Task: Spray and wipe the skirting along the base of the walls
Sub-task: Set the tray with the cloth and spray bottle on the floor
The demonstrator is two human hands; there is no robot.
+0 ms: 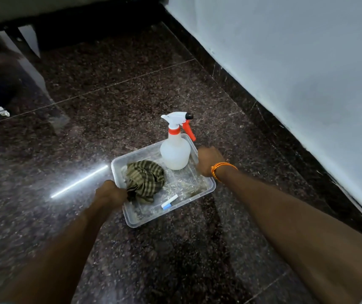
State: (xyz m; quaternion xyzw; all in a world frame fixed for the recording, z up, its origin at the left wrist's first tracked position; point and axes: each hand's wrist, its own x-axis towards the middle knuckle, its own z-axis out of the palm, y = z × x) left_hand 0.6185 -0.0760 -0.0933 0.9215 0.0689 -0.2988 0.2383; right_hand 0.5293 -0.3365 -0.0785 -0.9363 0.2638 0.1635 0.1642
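Observation:
A clear plastic tray [208, 189] rests on the dark granite floor. Inside it stands a white spray bottle [175, 153] with an orange trigger, upright at the far right corner. A crumpled green striped cloth [145, 179] lies in the tray's left half. My left hand [110, 194] grips the tray's left rim, right next to the cloth. My right hand [208, 161], an orange thread on its wrist, is closed on the tray's right rim beside the bottle. The dark skirting [263, 119] runs along the foot of the pale wall on the right.
A small white and blue stick [169, 202] lies in the tray's near part. Dark furniture [22, 40] stands at the far left, with a crumpled scrap [3, 111] on the floor by it. The pale wall [307, 62] fills the right side.

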